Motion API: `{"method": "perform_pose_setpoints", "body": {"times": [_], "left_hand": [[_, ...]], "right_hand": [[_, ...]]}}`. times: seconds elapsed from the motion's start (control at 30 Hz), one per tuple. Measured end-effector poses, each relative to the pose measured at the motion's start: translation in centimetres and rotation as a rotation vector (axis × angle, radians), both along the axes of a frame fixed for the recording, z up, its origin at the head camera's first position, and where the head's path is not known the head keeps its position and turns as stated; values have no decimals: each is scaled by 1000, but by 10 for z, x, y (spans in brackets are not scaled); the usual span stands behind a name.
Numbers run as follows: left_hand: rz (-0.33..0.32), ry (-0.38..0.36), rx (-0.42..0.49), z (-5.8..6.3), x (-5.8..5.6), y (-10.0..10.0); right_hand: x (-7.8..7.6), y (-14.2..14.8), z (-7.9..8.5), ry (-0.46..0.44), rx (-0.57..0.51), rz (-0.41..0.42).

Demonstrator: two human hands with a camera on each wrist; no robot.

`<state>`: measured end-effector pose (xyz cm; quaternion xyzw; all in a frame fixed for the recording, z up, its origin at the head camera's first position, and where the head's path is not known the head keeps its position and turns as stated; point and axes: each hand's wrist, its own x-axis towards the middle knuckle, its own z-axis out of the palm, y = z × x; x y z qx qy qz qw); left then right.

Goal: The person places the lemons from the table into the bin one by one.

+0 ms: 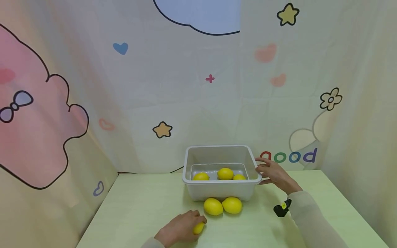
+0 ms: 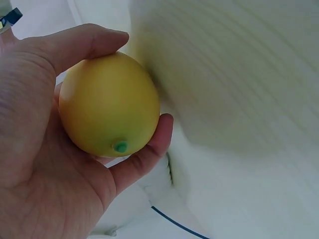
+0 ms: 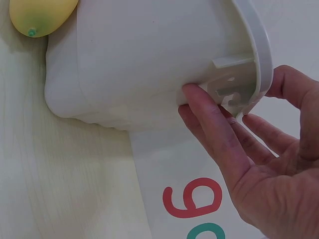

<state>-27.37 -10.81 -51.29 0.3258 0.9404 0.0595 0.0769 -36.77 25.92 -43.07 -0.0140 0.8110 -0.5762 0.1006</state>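
Note:
My left hand (image 1: 184, 225) grips a yellow lemon (image 2: 109, 104) low over the near part of the table, its green-tipped end showing in the left wrist view. Two more lemons, one on the left (image 1: 213, 206) and one on the right (image 1: 232, 205), lie side by side in front of a white plastic bin (image 1: 217, 190). Inside the bin three lemons are visible, the middle one (image 1: 225, 174) farther back. At the bin's right side, my right hand (image 1: 276, 175) holds the rim, thumb at its edge and fingers (image 3: 212, 124) against the outer wall under it.
The pale wood-look table (image 1: 139, 203) ends at a printed curtain (image 1: 192, 103) close behind the bin. Side curtains hang to the left and right. A small black device (image 1: 281, 208) is worn at the right wrist.

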Motion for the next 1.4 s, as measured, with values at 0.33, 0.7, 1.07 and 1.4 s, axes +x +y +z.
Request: {"method": "perform_pose_setpoints", "body": {"times": [0.33, 0.7, 1.07, 1.4], "left_hand": [[-23, 27, -9, 12, 4, -2], [-63, 148, -10, 29, 8, -4], [-53, 184, 45, 49, 2, -8], [-69, 244, 76, 81, 0, -7]], "right_hand": [[-1, 1, -1, 6, 3, -5], [0, 1, -2, 10, 5, -2], [0, 0, -2, 6, -3, 0], [0, 0, -2, 10, -1, 1]]}}
